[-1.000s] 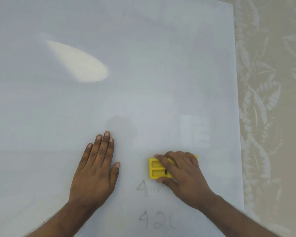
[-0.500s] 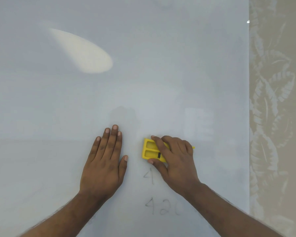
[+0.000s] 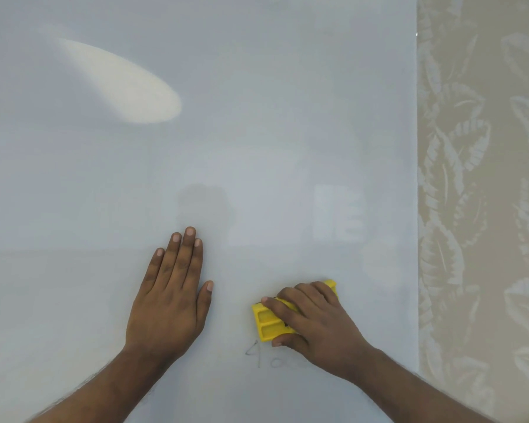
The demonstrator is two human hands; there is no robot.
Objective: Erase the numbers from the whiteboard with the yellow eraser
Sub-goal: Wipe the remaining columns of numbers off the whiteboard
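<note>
A large whiteboard (image 3: 257,148) fills most of the view. My right hand (image 3: 315,325) grips the yellow eraser (image 3: 268,323) and presses it flat on the board at the lower middle. Just below the eraser, faint grey handwritten numbers (image 3: 263,357) remain, partly covered by my right wrist. My left hand (image 3: 171,294) lies flat on the board to the left of the eraser, palm down, fingers together, holding nothing.
The whiteboard's right edge (image 3: 416,209) runs top to bottom, with a beige leaf-patterned surface (image 3: 483,209) beyond it. A bright oval light reflection (image 3: 126,87) sits on the board at the upper left.
My right hand has slid the eraser down and to the right. The upper row of numbers seen earlier is gone; one row remains below the eraser. My left hand stays flat.
</note>
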